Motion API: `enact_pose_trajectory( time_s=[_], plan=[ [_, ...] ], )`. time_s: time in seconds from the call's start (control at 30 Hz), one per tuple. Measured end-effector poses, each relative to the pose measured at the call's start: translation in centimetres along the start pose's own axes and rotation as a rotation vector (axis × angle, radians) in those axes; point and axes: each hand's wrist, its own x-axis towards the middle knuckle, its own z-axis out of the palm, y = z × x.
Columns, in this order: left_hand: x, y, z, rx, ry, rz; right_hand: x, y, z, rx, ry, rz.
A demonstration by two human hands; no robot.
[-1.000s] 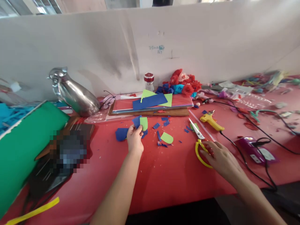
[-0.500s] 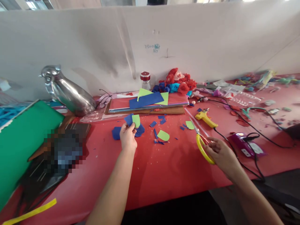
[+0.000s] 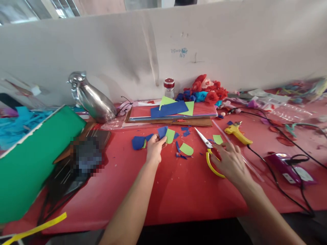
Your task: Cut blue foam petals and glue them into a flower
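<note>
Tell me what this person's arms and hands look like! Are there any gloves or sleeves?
The left hand and right hand are plain, without gloves. The left forearm and right forearm show no sleeves, watch or bracelet, just smooth, tapering shapes down to the wrists. I can't make out any rings or markings. The upper arms are out of the picture.
</note>
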Motion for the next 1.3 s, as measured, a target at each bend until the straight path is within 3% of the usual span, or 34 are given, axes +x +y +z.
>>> enact_pose_trajectory(
  time_s=[0.07,0.13,0.27,0.37,0.5,0.63,0.7,0.77,0.97,1.1,1.2,1.3],
  plan=[
    [0.0,-0.1,0.0,0.008,-0.008,0.003,1.4,-1.8,0.1,0.030,-0.041,-0.081],
    [0.0,-0.3,0.0,0.005,-0.009,0.007,3.0,-3.9,0.4,0.051,-0.175,-0.120],
    [0.1,-0.3,-0.1,-0.026,0.008,-0.009,5.2,-6.8,1.8,-0.009,-0.357,-0.048],
    [0.1,-0.2,0.0,-0.031,0.001,-0.026,5.7,-7.3,2.3,0.012,-0.419,-0.015],
    [-0.3,-0.1,0.2,0.009,-0.037,-0.057,6.0,-5.1,1.1,0.182,-0.352,-0.011],
    [-1.0,-0.2,0.7,0.077,-0.135,-0.097,7.2,0.1,-0.3,0.162,-0.152,0.326],
    [-1.3,-0.4,0.9,0.109,-0.174,-0.103,7.7,2.4,-0.4,0.075,-0.198,0.463],
    [-1.4,-0.6,1.0,0.142,-0.192,-0.099,7.9,3.7,-0.2,0.012,-0.267,0.506],
    [-1.1,-0.8,0.8,0.169,-0.187,-0.072,7.4,2.9,-0.4,-0.060,-0.403,0.615],
    [-1.2,-0.8,0.9,0.154,-0.174,-0.084,7.3,3.1,-0.6,-0.024,-0.355,0.603],
    [-1.4,-0.7,1.1,0.117,-0.163,-0.087,8.1,2.4,-0.3,0.190,-0.149,0.562],
    [-1.5,-0.6,1.2,0.054,-0.143,-0.077,9.3,-0.6,0.1,0.697,-0.061,0.387]
  ],
)
